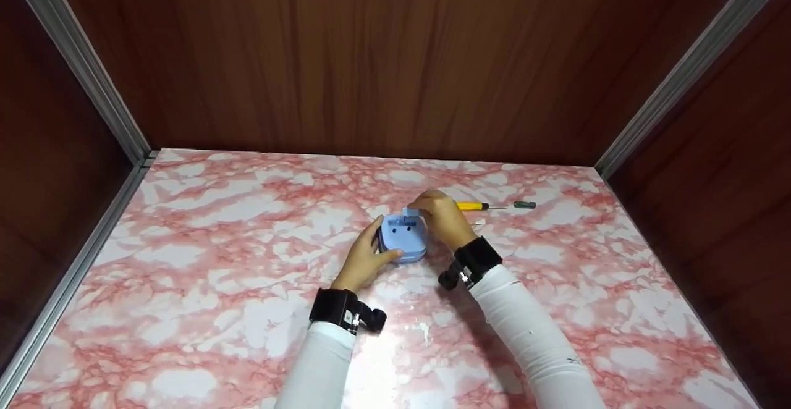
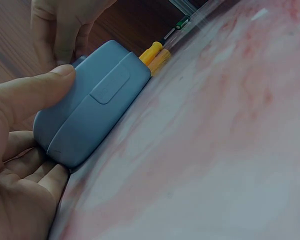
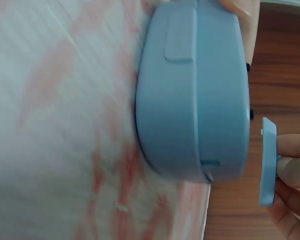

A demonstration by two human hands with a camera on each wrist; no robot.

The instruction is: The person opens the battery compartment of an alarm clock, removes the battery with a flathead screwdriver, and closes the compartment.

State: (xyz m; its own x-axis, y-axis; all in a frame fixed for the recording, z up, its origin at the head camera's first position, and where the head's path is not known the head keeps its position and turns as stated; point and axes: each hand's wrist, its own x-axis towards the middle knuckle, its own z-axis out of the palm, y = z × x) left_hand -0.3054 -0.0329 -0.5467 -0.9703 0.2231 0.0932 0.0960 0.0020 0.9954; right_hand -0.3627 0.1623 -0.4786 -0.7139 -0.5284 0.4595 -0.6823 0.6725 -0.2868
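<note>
A light blue rounded-square plastic case [image 1: 405, 246] lies on the table with a recessed compartment and two dark spots on its upper face. My left hand [image 1: 363, 262] grips it from the left, the thumb over the near edge and the fingers along the side. In the left wrist view the thumb presses the upper face of the case [image 2: 97, 107]. Above the far end of the case, my right hand [image 1: 446, 219] pinches a small flat blue cover [image 3: 268, 162] between thumb and fingers. The right wrist view shows a gap between this cover and the case [image 3: 210, 95].
Behind the right hand lies a yellow-handled screwdriver [image 1: 472, 206], its shaft pointing right. A small green battery [image 1: 524, 204] is just past its tip. Wood-grain panels [image 1: 371, 63] enclose the marbled red and white tabletop [image 1: 216, 285] at the back and both sides.
</note>
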